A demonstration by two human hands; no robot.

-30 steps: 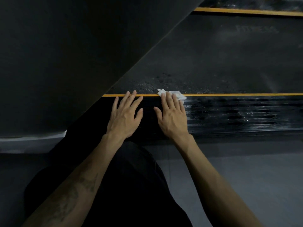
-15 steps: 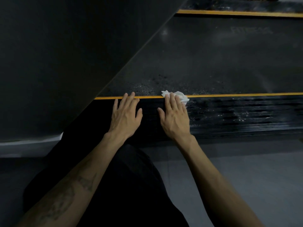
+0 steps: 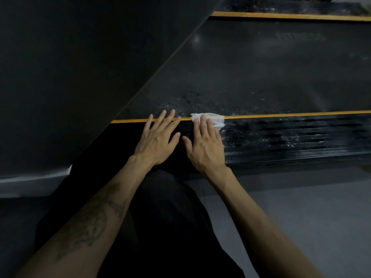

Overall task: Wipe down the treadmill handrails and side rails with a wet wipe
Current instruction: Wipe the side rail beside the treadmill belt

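Your right hand (image 3: 204, 145) lay flat on the near side rail (image 3: 291, 137), fingers straight and close together, pressing the wipe (image 3: 215, 118) down under the fingertips. The wipe was a crumpled white wad sitting at the rail's far edge, right on the yellow stripe (image 3: 291, 114), poking out beyond and to the right of your fingers. Its long axis ran left to right, along the stripe and the rail. I couldn't tell how much of it was tucked under your palm.

Your left hand (image 3: 158, 141) rested flat on the same rail just beside the right one, fingers spread, fingertips reaching over the stripe to the edge of the belt (image 3: 261, 73). It held nothing. The two thumbs were near each other but apart.

The rail ran across the view from left to right, its ribbed grooves lying the same way. To the right of the wipe the ribs looked wet and streaked, with pale specks on them. The belt just beyond your fingers showed light grit. A second yellow stripe (image 3: 291, 16) marked the far rail at the top of the view. A dark slanted panel (image 3: 70, 67) covered the upper left. Your dark trousers (image 3: 166, 227) filled the lower middle, over a grey floor (image 3: 301, 207).
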